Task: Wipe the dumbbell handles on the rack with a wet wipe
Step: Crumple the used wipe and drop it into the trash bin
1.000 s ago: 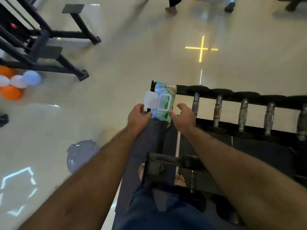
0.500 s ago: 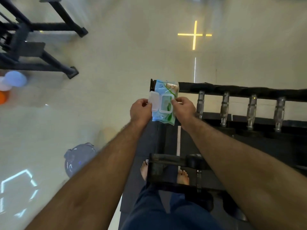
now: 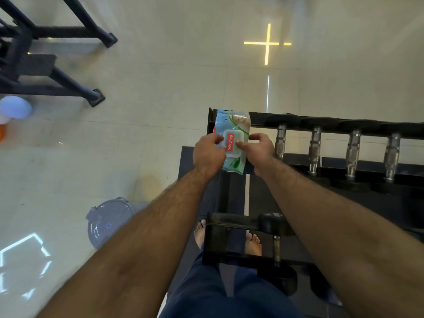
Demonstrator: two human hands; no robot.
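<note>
Resting on the top rail at the left end of the rack point(image 3: 229, 228), just right of frame centre, the wipe pack point(image 3: 232, 138) sits flat w/ its lid point(image 3: 231, 142) facing up, prob. so both hands can work it w/o having to carry it. Left hand point(image 3: 207, 154) has fingers curled at the lid's left edge, pinching it; right hand point(image 3: 259, 149) has thumb and fingers curled against the lid's right edge and the pack's side, seemingly steadying it so the soft pack doesn't slide off the narrow rail. Lid looks down flat; can't tell if it's clicked fully closed. No loose wipe visible in either hand, so I'd judge the wiping itself hasn't started. The dumbbell handles point(image 3: 314, 143) are lined up to the right of the pack, mid-right of frame, the nearest one just beside the right hand, so it's a short reach once a wipe is out. Another dumbbell point(image 3: 276, 246) sits on the lower tier, bottom centre, above the person's bare feet. Lower left on the floor, a pale bin point(image 3: 107, 221), maybe for used wipes. Upper left, a dark bench frame point(image 3: 46, 65) and balloons point(image 3: 13, 109).
</note>
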